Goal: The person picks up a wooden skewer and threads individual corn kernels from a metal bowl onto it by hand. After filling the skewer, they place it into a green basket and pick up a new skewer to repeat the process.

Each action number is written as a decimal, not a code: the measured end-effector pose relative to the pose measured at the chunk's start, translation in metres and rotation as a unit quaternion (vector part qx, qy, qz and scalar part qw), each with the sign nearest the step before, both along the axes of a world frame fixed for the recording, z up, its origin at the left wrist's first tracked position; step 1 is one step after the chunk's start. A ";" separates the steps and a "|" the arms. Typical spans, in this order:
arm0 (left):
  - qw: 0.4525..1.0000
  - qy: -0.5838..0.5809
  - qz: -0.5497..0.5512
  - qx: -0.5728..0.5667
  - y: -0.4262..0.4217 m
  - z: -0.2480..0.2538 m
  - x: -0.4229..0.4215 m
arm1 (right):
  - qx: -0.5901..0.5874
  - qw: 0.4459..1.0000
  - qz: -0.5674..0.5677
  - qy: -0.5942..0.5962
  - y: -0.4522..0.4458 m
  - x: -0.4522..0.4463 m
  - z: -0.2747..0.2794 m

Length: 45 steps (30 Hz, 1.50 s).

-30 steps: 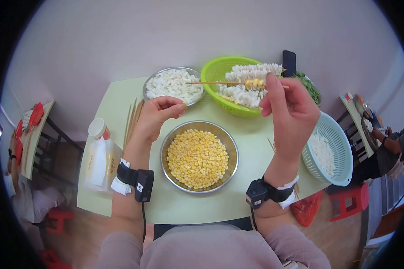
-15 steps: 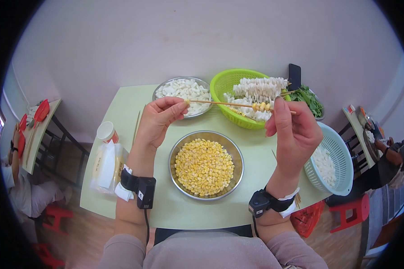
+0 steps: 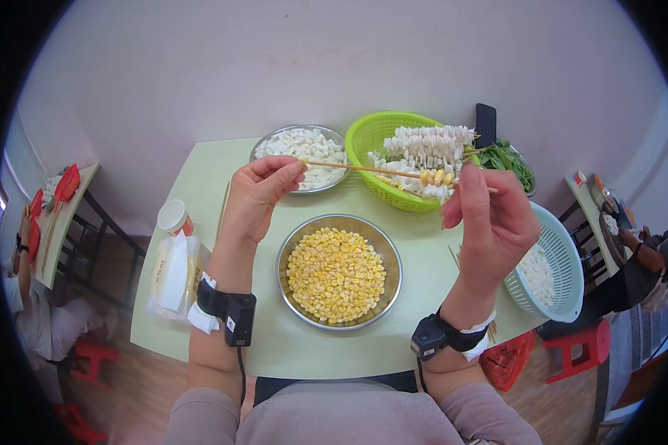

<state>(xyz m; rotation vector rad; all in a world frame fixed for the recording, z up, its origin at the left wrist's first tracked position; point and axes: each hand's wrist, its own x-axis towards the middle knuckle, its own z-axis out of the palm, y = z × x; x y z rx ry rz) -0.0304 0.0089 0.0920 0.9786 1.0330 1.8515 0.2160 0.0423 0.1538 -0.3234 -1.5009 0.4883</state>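
Observation:
A thin wooden skewer [image 3: 364,169] spans the space between my hands, above a steel bowl [image 3: 395,291] of loose yellow corn kernels [image 3: 337,274]. Several threaded kernels [image 3: 438,178] sit on it near my right hand [image 3: 493,222], whose fingers are closed around the skewer's right part. My left hand [image 3: 254,196] pinches a single corn kernel [image 3: 303,160] between thumb and forefinger, right at the skewer's left tip. How far the tip has entered that kernel is too small to tell.
Behind stand a steel dish [image 3: 257,148] of white chunks and a green basket [image 3: 360,144] with loaded white skewers. Leafy greens [image 3: 508,161] and a phone [image 3: 485,124] lie beside it. A pale blue basket [image 3: 568,274] is at right, tissues [image 3: 172,278] and a paper cup [image 3: 174,217] at left.
My right hand has shifted slightly right and down, and the skewer now slants a little more. My left hand has moved slightly left and up; the kernel at its fingertips shows more clearly.

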 end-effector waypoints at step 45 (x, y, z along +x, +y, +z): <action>0.998 0.003 0.055 0.029 -0.001 0.004 0.009 | 0.009 1.000 -0.015 -0.005 -0.007 -0.008 -0.004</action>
